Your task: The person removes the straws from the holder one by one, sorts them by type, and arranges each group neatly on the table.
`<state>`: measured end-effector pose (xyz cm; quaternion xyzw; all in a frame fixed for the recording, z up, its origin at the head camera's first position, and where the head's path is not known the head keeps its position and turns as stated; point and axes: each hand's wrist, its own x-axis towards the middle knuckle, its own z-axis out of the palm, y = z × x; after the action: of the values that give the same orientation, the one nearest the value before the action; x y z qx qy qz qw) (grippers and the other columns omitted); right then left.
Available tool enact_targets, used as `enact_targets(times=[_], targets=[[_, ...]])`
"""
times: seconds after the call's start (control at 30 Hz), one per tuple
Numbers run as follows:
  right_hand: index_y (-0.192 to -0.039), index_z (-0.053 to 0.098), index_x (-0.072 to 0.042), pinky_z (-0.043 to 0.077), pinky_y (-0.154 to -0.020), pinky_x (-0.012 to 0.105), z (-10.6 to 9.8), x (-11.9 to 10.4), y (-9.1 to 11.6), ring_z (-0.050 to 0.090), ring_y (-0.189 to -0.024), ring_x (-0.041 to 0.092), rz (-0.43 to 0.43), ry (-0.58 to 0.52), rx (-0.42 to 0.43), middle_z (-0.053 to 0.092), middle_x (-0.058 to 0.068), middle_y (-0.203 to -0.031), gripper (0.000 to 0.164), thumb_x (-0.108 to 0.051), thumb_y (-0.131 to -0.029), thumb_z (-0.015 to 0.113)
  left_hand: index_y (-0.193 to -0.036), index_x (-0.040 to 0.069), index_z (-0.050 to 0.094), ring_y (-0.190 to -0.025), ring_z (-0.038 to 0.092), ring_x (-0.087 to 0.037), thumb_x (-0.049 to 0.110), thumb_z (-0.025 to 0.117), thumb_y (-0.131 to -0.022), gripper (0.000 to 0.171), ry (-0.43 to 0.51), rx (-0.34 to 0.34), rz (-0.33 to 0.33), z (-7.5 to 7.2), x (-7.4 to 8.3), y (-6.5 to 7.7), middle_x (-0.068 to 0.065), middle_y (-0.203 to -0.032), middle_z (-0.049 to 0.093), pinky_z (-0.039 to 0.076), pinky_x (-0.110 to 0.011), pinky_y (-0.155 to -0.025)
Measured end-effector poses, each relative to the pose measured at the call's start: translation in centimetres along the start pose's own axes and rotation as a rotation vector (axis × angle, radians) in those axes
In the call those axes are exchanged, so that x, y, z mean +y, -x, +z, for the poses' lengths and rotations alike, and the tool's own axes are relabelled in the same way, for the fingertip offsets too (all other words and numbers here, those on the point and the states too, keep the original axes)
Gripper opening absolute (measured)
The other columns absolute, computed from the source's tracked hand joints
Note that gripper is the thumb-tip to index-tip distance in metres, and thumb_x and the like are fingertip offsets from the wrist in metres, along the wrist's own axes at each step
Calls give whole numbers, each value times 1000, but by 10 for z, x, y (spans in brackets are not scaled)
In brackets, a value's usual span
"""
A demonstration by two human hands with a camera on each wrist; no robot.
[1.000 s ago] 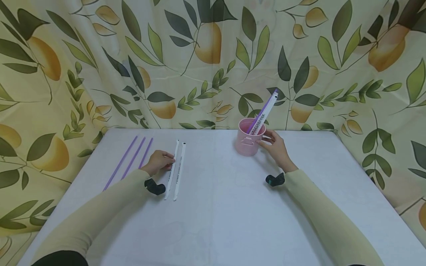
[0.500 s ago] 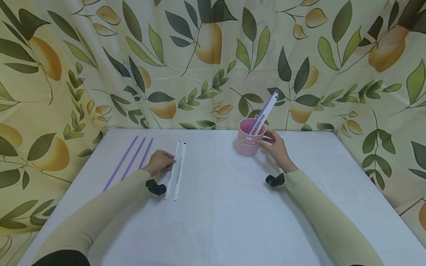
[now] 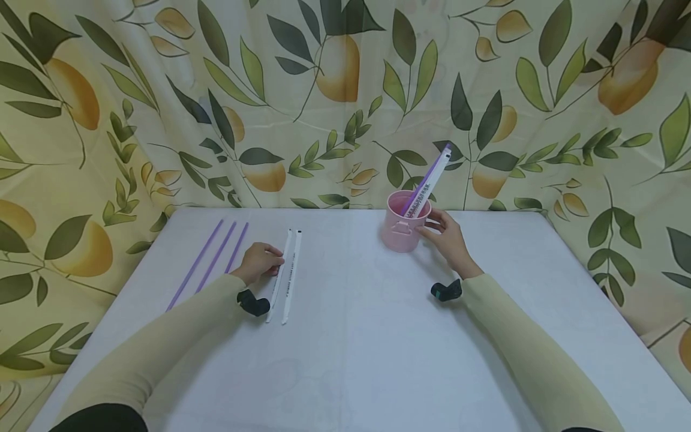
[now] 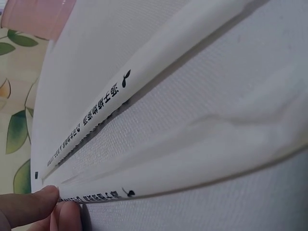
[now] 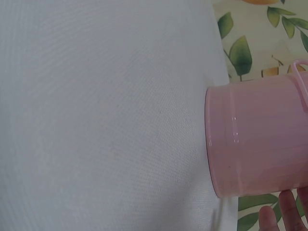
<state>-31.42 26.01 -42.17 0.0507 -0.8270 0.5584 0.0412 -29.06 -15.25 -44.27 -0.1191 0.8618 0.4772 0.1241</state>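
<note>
My left hand [image 3: 259,263] pinches a white paper-wrapped straw [image 4: 159,180] with dark print between thumb and fingertips, near its far half. A second wrapped straw [image 3: 292,279] lies just to its right, nearly parallel. Around the right side of a small pink bucket [image 3: 399,239], the thumb and fingers of my right hand [image 3: 449,243] hold it upright. From that bucket a purple straw [image 3: 426,180] and a wrapped straw [image 3: 430,183] lean out to the right. In the right wrist view, fingertips [image 5: 288,211] touch the bucket's side.
Several slim purple straws [image 3: 207,255] lie left of my left hand, partly behind the sleeve. The white-covered table [image 3: 345,360] runs back to a curtain [image 3: 345,150] printed with leaves and fruit. A black wrist camera [image 3: 447,292] sits at the right cuff.
The pinched wrapped straw has turned and shifted slightly toward the one beside it, so less of its print shows. The right hand and the bucket have stayed in place.
</note>
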Motion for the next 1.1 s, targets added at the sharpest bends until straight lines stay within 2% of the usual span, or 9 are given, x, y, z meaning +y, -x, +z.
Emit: enact_targets(times=[0.23, 0.6, 0.7, 0.8, 0.93, 1.1], targets=[[-141, 34, -1, 37, -110, 43, 0, -1, -1, 43, -129, 35, -15, 2, -2, 40, 19, -145, 63, -18, -89, 64, -110, -2, 62, -58, 51, -7, 7, 64, -87, 25, 6, 25, -17, 1, 4, 3, -4, -76, 57, 47, -13, -52], [-142, 34, -3, 36, -111, 43, 0, 1, -1, 42, -130, 35, -1, 0, 0, 39, 19, -145, 63, -19, -90, 64, -109, -7, 62, -56, 54, -4, 6, 62, -88, 25, 120, 4, 13, -3, -1, 3, 0, -71, 59, 50, -14, -52], [-142, 34, -3, 36, -110, 43, 0, -1, 0, 43, -130, 35, 0, 5, 2, 39, 19, -145, 62, -19, -90, 64, -110, -8, 62, -57, 55, -5, 7, 57, -90, 24, 127, 2, 28, -6, 0, 2, -3, -76, 62, 50, -15, -53], [-142, 33, -3, 36, -110, 43, 0, -1, 0, 42, -130, 36, 1, 12, -1, 39, 19, -145, 63, -20, -90, 64, -112, -6, 62, -61, 57, -7, 8, 54, -93, 25, 137, 6, 30, -8, 1, 1, -9, -87, 64, 52, -16, -55], [-142, 33, -2, 36, -111, 43, 0, -2, 0, 42, -130, 36, 8, 11, -1, 39, 19, -145, 63, -20, -90, 64, -116, -4, 59, -69, 61, -9, 13, 49, -97, 28, 181, 20, 65, -11, 3, 2, -16, -102, 64, 55, -20, -62], [-141, 34, -2, 37, -110, 42, 0, -1, 0, 43, -130, 35, 6, 8, 4, 40, 19, -145, 62, -18, -90, 64, -119, -4, 59, -79, 64, -10, 16, 46, -99, 31, 242, 52, 170, -12, 8, 6, -20, -109, 64, 58, -26, -75]])
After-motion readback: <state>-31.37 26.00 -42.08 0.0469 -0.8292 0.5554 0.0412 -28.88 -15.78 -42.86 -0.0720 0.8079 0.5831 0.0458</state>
